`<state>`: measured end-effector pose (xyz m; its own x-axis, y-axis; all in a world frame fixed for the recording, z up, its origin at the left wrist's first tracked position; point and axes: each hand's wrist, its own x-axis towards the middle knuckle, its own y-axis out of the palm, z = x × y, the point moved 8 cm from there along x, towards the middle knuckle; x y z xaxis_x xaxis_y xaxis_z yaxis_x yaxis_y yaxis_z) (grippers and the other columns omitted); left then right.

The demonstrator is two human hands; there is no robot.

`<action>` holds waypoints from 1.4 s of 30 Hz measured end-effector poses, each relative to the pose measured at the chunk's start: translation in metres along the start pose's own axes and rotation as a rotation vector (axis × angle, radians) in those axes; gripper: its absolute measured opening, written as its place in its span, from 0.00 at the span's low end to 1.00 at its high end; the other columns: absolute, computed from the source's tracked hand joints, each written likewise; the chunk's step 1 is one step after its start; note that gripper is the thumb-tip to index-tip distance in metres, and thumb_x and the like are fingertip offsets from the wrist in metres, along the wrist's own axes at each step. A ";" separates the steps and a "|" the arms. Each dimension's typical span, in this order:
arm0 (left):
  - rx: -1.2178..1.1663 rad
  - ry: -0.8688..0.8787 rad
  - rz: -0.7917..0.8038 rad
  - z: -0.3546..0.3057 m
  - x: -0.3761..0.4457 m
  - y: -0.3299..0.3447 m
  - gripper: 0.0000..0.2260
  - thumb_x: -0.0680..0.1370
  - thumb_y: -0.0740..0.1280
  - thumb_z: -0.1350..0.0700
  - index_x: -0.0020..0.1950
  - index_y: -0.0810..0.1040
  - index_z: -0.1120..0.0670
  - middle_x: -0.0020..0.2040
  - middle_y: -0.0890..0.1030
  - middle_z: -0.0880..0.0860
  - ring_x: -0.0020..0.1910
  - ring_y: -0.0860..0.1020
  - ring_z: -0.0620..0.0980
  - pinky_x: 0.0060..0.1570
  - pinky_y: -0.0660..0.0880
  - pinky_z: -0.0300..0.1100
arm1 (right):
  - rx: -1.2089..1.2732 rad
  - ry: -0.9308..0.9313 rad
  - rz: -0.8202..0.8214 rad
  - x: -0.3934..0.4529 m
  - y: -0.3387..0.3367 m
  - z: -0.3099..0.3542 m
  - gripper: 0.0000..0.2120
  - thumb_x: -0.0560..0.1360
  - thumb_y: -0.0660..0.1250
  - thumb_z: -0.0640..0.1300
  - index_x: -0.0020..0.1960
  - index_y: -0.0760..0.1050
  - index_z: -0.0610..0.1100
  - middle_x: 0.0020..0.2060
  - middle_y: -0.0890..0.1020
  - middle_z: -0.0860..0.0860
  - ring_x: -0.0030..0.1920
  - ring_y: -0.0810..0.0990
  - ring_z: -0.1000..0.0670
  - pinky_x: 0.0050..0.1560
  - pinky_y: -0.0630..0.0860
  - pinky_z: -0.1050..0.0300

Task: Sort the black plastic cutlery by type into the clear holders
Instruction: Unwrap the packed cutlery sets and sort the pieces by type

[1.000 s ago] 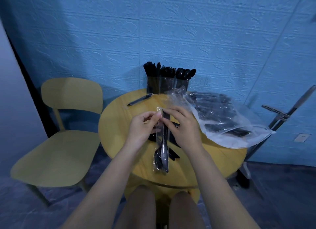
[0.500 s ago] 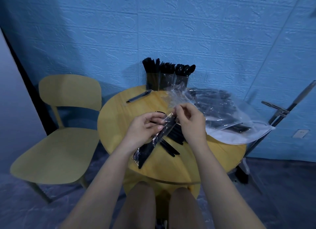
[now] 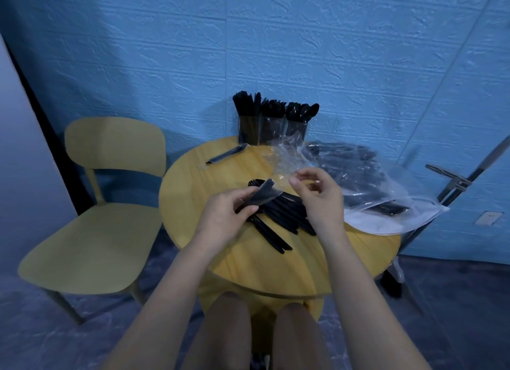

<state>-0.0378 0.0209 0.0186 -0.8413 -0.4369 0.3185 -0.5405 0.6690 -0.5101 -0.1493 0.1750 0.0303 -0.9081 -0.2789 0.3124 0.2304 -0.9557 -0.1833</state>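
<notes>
Left hand (image 3: 223, 218) pinches a wrapped cutlery packet (image 3: 262, 194), long axis running up-right; contents blurred; right hand (image 3: 320, 201) just beside, fingers loosely curled, grip holding nothing; loose cutlery (image 3: 281, 226) lies beneath on the table (image 3: 193, 193); clear holders (image 3: 271, 129) stand at the far edge, partly behind a plastic bag (image 3: 386, 204).

On the round yellow table (image 3: 248, 262), the left hand (image 3: 223, 218) pinches a wrapped cutlery packet (image 3: 262, 194) above a loose pile of black cutlery (image 3: 281, 218). The right hand (image 3: 321, 201) hovers beside it, fingers curled, possibly holding a scrap of clear film. At the table's far edge stand the clear holders (image 3: 271, 132), filled. A large plastic bag (image 3: 372, 193) covers the table's right side, and a yellow chair (image 3: 93, 223) sits left of the table.
</notes>
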 end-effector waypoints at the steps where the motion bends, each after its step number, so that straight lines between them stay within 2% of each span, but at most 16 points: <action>1: 0.071 0.016 -0.003 -0.001 0.001 -0.001 0.18 0.76 0.69 0.60 0.65 0.76 0.49 0.54 0.78 0.43 0.52 0.76 0.40 0.50 0.67 0.23 | -0.037 -0.054 0.009 0.000 -0.002 0.005 0.04 0.74 0.71 0.45 0.47 0.79 0.51 0.45 0.82 0.57 0.42 0.77 0.57 0.43 0.74 0.65; 5: 0.254 0.118 -0.006 -0.003 0.003 0.003 0.18 0.77 0.67 0.59 0.67 0.75 0.51 0.57 0.80 0.49 0.55 0.77 0.48 0.53 0.71 0.37 | -0.225 -0.114 0.230 0.000 0.013 0.010 0.04 0.76 0.68 0.45 0.48 0.82 0.51 0.42 0.81 0.63 0.43 0.77 0.64 0.45 0.70 0.71; 7: 0.300 0.153 -0.013 -0.005 0.002 0.005 0.18 0.77 0.67 0.59 0.67 0.74 0.51 0.57 0.80 0.49 0.55 0.77 0.50 0.53 0.74 0.43 | -0.252 -0.086 0.304 0.000 0.020 0.005 0.06 0.76 0.68 0.47 0.49 0.82 0.50 0.40 0.80 0.64 0.38 0.76 0.67 0.41 0.68 0.72; 9: 0.342 0.208 -0.022 -0.009 0.001 0.006 0.19 0.77 0.68 0.60 0.67 0.74 0.52 0.56 0.80 0.50 0.53 0.77 0.51 0.52 0.74 0.45 | -0.237 -0.045 0.376 -0.003 0.027 -0.001 0.06 0.76 0.67 0.50 0.50 0.81 0.51 0.37 0.80 0.62 0.33 0.75 0.66 0.39 0.68 0.69; 11: 0.371 0.277 -0.014 -0.012 0.000 0.009 0.19 0.76 0.69 0.61 0.67 0.75 0.53 0.54 0.81 0.52 0.51 0.78 0.53 0.49 0.73 0.41 | -0.231 -0.029 0.434 -0.007 0.033 -0.006 0.06 0.76 0.68 0.50 0.50 0.81 0.52 0.38 0.81 0.59 0.36 0.76 0.62 0.42 0.71 0.63; 13: 0.413 0.298 0.014 -0.012 0.001 0.012 0.20 0.76 0.68 0.61 0.68 0.74 0.54 0.55 0.80 0.53 0.52 0.78 0.53 0.49 0.71 0.40 | -0.224 -0.038 0.462 -0.009 0.036 -0.009 0.05 0.75 0.69 0.48 0.50 0.81 0.53 0.42 0.83 0.55 0.41 0.78 0.52 0.47 0.75 0.52; 15: 0.467 0.291 0.078 -0.008 0.003 0.017 0.21 0.78 0.66 0.59 0.71 0.70 0.53 0.59 0.78 0.52 0.56 0.75 0.52 0.55 0.71 0.41 | -0.185 -0.045 0.460 -0.010 0.036 -0.009 0.05 0.74 0.70 0.45 0.49 0.81 0.52 0.44 0.83 0.52 0.44 0.78 0.45 0.49 0.75 0.48; 17: 0.509 0.279 0.141 -0.005 0.007 0.021 0.22 0.79 0.65 0.57 0.73 0.67 0.52 0.61 0.76 0.51 0.59 0.73 0.51 0.58 0.70 0.43 | -0.129 -0.060 0.440 -0.010 0.034 -0.008 0.05 0.73 0.71 0.43 0.49 0.82 0.49 0.45 0.83 0.50 0.43 0.78 0.43 0.48 0.75 0.49; 19: 0.524 0.264 0.167 -0.003 0.010 0.022 0.22 0.79 0.64 0.56 0.74 0.65 0.50 0.61 0.75 0.50 0.60 0.72 0.50 0.58 0.70 0.44 | -0.077 -0.051 0.409 -0.011 0.032 -0.009 0.04 0.73 0.72 0.41 0.48 0.81 0.46 0.40 0.83 0.50 0.35 0.76 0.50 0.40 0.74 0.55; 21: 0.526 0.264 0.175 -0.003 0.012 0.021 0.22 0.79 0.63 0.55 0.74 0.65 0.50 0.61 0.75 0.50 0.60 0.72 0.49 0.58 0.70 0.43 | -0.038 -0.018 0.394 -0.010 0.030 -0.011 0.04 0.73 0.72 0.39 0.47 0.80 0.45 0.34 0.81 0.55 0.29 0.73 0.56 0.35 0.72 0.63; 24: 0.515 0.259 0.195 -0.003 0.013 0.019 0.23 0.79 0.63 0.54 0.74 0.65 0.50 0.61 0.75 0.50 0.60 0.72 0.49 0.58 0.69 0.42 | 0.027 0.046 0.387 -0.009 0.026 -0.016 0.04 0.73 0.71 0.38 0.45 0.79 0.45 0.26 0.79 0.59 0.25 0.73 0.58 0.32 0.70 0.69; 27: 0.526 0.277 0.228 -0.004 0.014 0.020 0.22 0.80 0.62 0.54 0.74 0.64 0.51 0.60 0.75 0.50 0.59 0.71 0.48 0.56 0.68 0.39 | 0.107 0.083 0.384 -0.011 0.024 -0.018 0.06 0.73 0.71 0.36 0.43 0.79 0.47 0.28 0.81 0.56 0.26 0.76 0.57 0.33 0.73 0.66; 30: 0.602 0.300 0.260 -0.004 0.015 0.024 0.22 0.81 0.60 0.54 0.75 0.62 0.52 0.61 0.74 0.51 0.62 0.70 0.49 0.56 0.65 0.38 | 0.152 0.109 0.442 -0.016 0.030 -0.018 0.04 0.75 0.69 0.38 0.47 0.80 0.46 0.34 0.83 0.53 0.29 0.79 0.55 0.35 0.75 0.64; 33: 0.698 0.317 0.292 -0.003 0.016 0.028 0.23 0.81 0.59 0.53 0.76 0.60 0.52 0.63 0.73 0.51 0.63 0.68 0.49 0.57 0.64 0.38 | 0.104 0.125 0.472 -0.015 0.032 -0.020 0.06 0.75 0.68 0.38 0.48 0.81 0.46 0.31 0.83 0.55 0.30 0.78 0.57 0.36 0.75 0.66; 36: 0.701 0.321 0.299 -0.003 0.017 0.027 0.24 0.81 0.58 0.51 0.77 0.58 0.50 0.62 0.72 0.51 0.63 0.67 0.48 0.58 0.64 0.38 | 0.100 0.162 0.434 -0.010 0.027 -0.023 0.06 0.73 0.70 0.37 0.46 0.82 0.47 0.29 0.83 0.54 0.30 0.79 0.57 0.34 0.75 0.66; 42: 0.699 0.311 0.287 0.004 0.016 0.028 0.24 0.82 0.54 0.48 0.77 0.54 0.48 0.62 0.72 0.50 0.61 0.68 0.49 0.55 0.66 0.40 | 0.163 0.276 0.364 -0.007 0.021 -0.030 0.05 0.72 0.71 0.38 0.47 0.82 0.45 0.34 0.85 0.52 0.33 0.84 0.54 0.25 0.74 0.65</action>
<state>-0.0661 0.0302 0.0061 -0.9658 -0.0502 0.2543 -0.2590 0.1552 -0.9533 -0.1486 0.1596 -0.0033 -0.8119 -0.5837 -0.0078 0.5824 -0.8091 -0.0791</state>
